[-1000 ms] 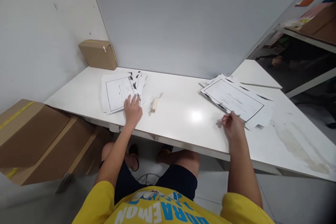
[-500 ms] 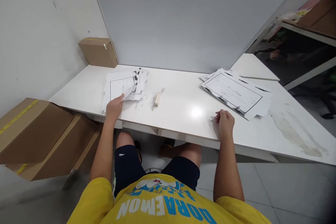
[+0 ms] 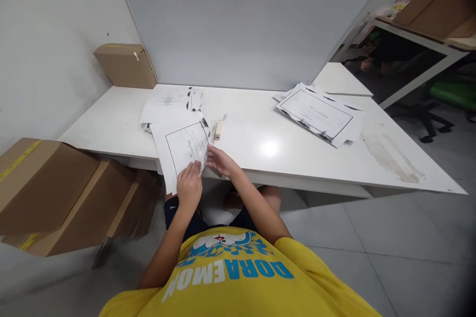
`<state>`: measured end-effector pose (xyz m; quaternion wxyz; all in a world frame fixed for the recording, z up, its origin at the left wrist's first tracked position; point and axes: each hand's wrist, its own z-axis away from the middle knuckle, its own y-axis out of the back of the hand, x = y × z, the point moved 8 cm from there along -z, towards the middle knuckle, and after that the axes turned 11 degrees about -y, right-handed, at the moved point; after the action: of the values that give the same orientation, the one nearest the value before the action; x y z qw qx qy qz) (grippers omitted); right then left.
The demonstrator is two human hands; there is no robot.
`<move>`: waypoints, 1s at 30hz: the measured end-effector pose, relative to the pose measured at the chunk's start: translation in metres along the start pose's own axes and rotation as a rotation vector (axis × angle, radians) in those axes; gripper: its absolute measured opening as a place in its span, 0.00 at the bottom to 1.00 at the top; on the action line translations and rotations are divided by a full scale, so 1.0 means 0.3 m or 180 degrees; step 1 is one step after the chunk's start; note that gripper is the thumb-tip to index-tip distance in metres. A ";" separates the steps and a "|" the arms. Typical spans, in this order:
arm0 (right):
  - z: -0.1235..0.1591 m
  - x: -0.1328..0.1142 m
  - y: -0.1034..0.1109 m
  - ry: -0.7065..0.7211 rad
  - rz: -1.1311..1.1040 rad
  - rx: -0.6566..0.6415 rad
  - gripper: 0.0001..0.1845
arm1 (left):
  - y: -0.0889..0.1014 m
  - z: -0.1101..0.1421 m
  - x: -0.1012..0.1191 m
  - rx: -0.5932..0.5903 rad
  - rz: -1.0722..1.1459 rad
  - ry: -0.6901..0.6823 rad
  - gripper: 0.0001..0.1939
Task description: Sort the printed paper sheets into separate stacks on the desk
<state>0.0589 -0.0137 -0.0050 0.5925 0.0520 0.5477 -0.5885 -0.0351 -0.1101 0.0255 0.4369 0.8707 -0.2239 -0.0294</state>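
Observation:
My left hand (image 3: 190, 185) is closed on the lower edge of a few printed sheets (image 3: 182, 146) with a black border and dark smudged corners. These sheets tilt up and hang over the table's front edge. My right hand (image 3: 223, 162) grips their right edge, its fingertips partly hidden behind the paper. Behind them, a pile of similar papers (image 3: 163, 104) lies on the table. Just right of the held sheets is a small cream-coloured object (image 3: 219, 130) that looks like a stapler.
A second pile of bordered papers (image 3: 316, 114) lies at the right of the white table (image 3: 253, 124). One cardboard box (image 3: 124, 65) stands at the back left corner, and several larger cartons (image 3: 48, 183) are at the left. A grey panel (image 3: 238, 20) rises behind the table.
My left hand has drawn sheets off the left pile toward me. My right hand has come from beside the right pile to the sheets' right edge. The view has shifted slightly.

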 end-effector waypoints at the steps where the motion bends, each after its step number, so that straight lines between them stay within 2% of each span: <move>1: -0.013 -0.027 0.005 -0.0020 -0.0003 -0.0035 0.22 | 0.003 0.005 0.005 -0.0075 0.0040 -0.0020 0.23; 3: -0.034 -0.074 0.020 -0.0024 0.0149 0.0000 0.19 | 0.000 0.016 0.010 -0.0279 0.0133 -0.0064 0.24; 7: -0.070 -0.113 0.072 -0.0155 0.0907 0.0636 0.11 | -0.025 0.058 -0.016 -0.0723 0.0598 -0.0122 0.25; 9: -0.078 -0.124 0.081 -0.0080 0.1169 0.0840 0.10 | 0.008 0.077 -0.110 -0.0311 0.1058 0.0379 0.32; 10: -0.076 -0.134 0.079 0.0063 0.1272 0.0906 0.10 | 0.037 0.089 -0.183 0.0088 0.1276 0.0784 0.36; 11: -0.070 -0.149 0.075 0.0270 0.1387 0.0960 0.10 | 0.068 0.107 -0.269 0.0652 0.1586 0.1288 0.40; 12: -0.060 -0.166 0.066 0.0511 0.1523 0.0977 0.10 | 0.081 0.108 -0.334 0.0888 0.1704 0.1524 0.41; 14: -0.031 -0.203 0.037 0.1004 0.1800 0.0846 0.09 | 0.076 0.081 -0.448 0.1204 0.2266 0.1899 0.43; 15: -0.012 -0.222 0.023 0.1236 0.1901 0.0750 0.10 | 0.070 0.051 -0.489 0.1328 0.2563 0.1982 0.48; 16: 0.011 -0.242 0.014 0.1448 0.1971 0.0688 0.11 | 0.059 0.004 -0.511 0.1292 0.2823 0.1936 0.52; 18: 0.069 -0.291 0.020 0.1837 0.1998 0.0783 0.15 | 0.058 -0.107 -0.523 0.1260 0.3108 0.1662 0.57; 21: 0.169 -0.363 0.063 0.2372 0.1853 0.1238 0.18 | 0.106 -0.261 -0.507 0.1620 0.2671 0.1155 0.59; 22: 0.196 -0.377 0.078 0.2486 0.1828 0.1395 0.19 | 0.102 -0.307 -0.496 0.1668 0.2702 0.1051 0.57; 23: 0.218 -0.386 0.095 0.2557 0.1822 0.1566 0.19 | 0.081 -0.350 -0.482 0.1613 0.2895 0.0993 0.54; 26: 0.252 -0.379 0.148 0.2486 0.1790 0.2063 0.18 | -0.026 -0.450 -0.427 0.1135 0.3639 0.0904 0.44; 28: 0.256 -0.356 0.179 0.2354 0.1662 0.2182 0.17 | -0.065 -0.482 -0.397 0.1004 0.3590 0.0768 0.37; 30: 0.254 -0.329 0.197 0.2262 0.1545 0.2125 0.18 | -0.072 -0.495 -0.381 0.1054 0.3337 0.0576 0.34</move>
<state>0.1774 0.0136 0.0608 0.4410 0.5580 0.4698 -0.5229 -0.0932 0.0595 0.0838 0.2679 0.6988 -0.5904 0.3023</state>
